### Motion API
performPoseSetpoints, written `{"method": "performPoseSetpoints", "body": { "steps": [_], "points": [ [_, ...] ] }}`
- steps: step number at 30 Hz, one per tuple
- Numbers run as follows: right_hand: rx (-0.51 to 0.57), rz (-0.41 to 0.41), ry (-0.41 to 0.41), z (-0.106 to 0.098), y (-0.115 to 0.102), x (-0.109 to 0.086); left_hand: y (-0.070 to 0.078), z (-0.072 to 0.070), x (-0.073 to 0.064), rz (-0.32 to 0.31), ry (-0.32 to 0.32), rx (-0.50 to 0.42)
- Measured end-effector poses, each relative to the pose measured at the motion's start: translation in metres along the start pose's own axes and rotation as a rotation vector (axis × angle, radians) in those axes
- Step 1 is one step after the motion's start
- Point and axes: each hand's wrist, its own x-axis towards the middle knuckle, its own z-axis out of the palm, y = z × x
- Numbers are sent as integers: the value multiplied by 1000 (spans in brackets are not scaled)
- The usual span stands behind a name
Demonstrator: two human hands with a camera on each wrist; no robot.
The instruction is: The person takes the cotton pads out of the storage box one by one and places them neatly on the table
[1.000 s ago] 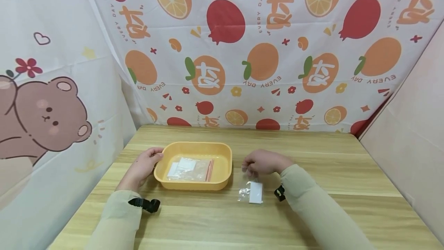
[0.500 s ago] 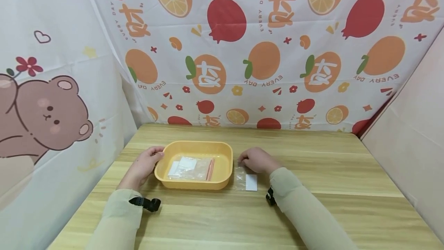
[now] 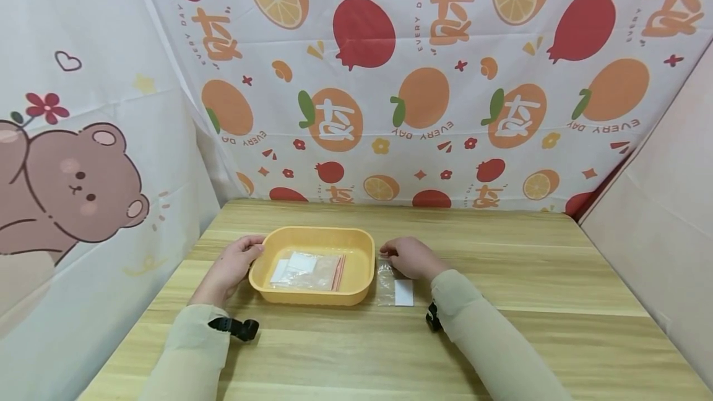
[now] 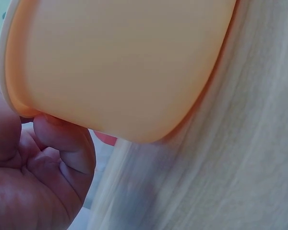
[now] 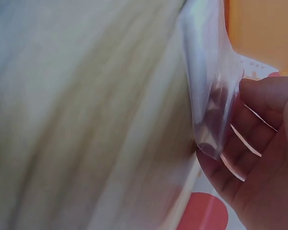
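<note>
A yellow plastic tray (image 3: 312, 297) stands on the table. My left hand (image 3: 231, 265) holds its left rim, with curled fingers (image 4: 65, 136) under the rim in the left wrist view. Inside the tray lie clear zip bags (image 3: 320, 272) with red seal strips and white papers. Right of the tray, a clear zip bag (image 3: 385, 286) with a white paper (image 3: 403, 293) lies on the table. At its top edge is my right hand (image 3: 412, 257); the right wrist view shows loosely extended fingers (image 5: 252, 129) touching the bag, thumb and fingers apart.
The wood-grain table (image 3: 479, 339) extends around the tray. A fruit-print cloth (image 3: 457, 159) hangs behind it, and a bear-print cloth (image 3: 111, 172) covers the left side. Black straps with cameras (image 3: 236, 327) sit on both sleeves.
My right hand has moved the zip bag leftward to the tray's right side and set it flat. The fingers have since loosened at its top edge. My left hand stays on the rim.
</note>
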Motion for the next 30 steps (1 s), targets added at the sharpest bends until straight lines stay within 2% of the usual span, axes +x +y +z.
{"method": "performPoseSetpoints", "body": {
  "steps": [6,16,27,30],
  "points": [
    [-1,7,5,-2,0,-3,0,1,0,-5,-2,4],
    [92,62,20,-12,-2,-9,0,1,-1,-12,-5,1],
    [251,85,102,-32,-17,-18,-1,0,-1,-12,-15,-8],
    [343,95,112,-35,-24,-20,-1,-1,-1,-5,-17,-7]
  ]
}}
